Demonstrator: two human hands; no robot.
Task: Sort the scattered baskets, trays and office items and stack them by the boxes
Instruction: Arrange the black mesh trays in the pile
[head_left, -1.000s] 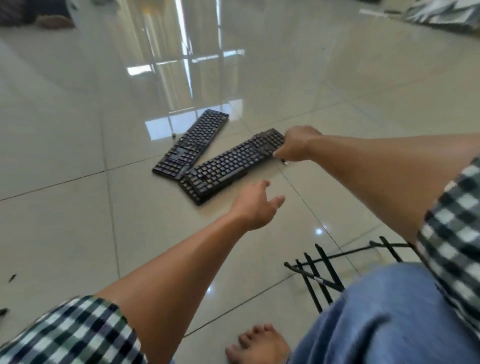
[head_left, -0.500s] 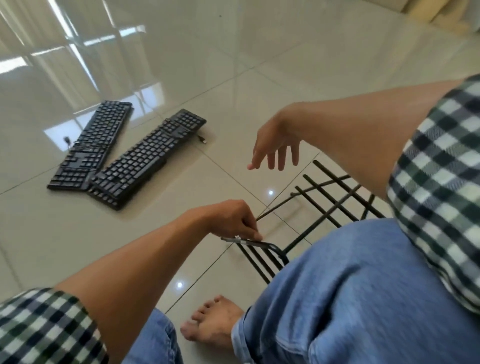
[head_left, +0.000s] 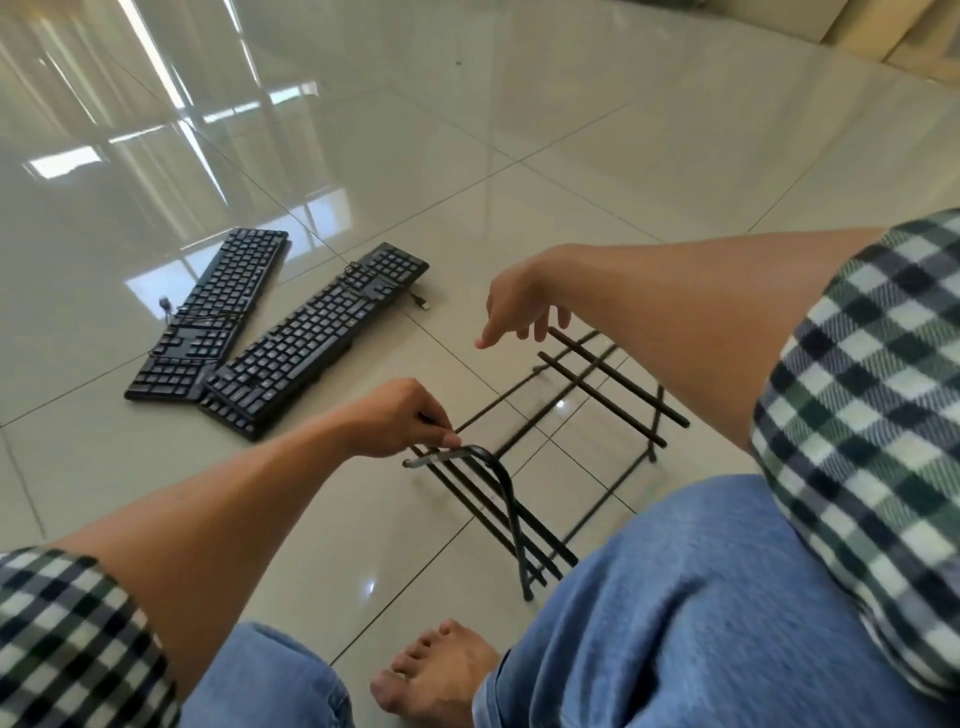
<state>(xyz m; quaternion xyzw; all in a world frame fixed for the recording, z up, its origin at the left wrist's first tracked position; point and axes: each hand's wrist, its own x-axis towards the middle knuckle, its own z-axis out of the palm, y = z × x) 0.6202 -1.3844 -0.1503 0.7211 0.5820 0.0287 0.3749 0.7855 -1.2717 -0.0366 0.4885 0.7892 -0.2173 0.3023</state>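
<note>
On the glossy tiled floor (head_left: 571, 156), a black wire rack (head_left: 602, 400) sits just ahead of the person's knee, well apart from two keyboards (head_left: 306, 338) lying to its left. Its long rails run away from the person, toward the right hand. The left hand (head_left: 395, 418) is on the near corner, its fingers (head_left: 441, 436) pinching the end bar beside the curved leg. The right hand (head_left: 519, 301) hovers just above the far corner, fingers (head_left: 491, 340) hanging loose and holding nothing. It likely needs only a short drop to grip that end.
</note>
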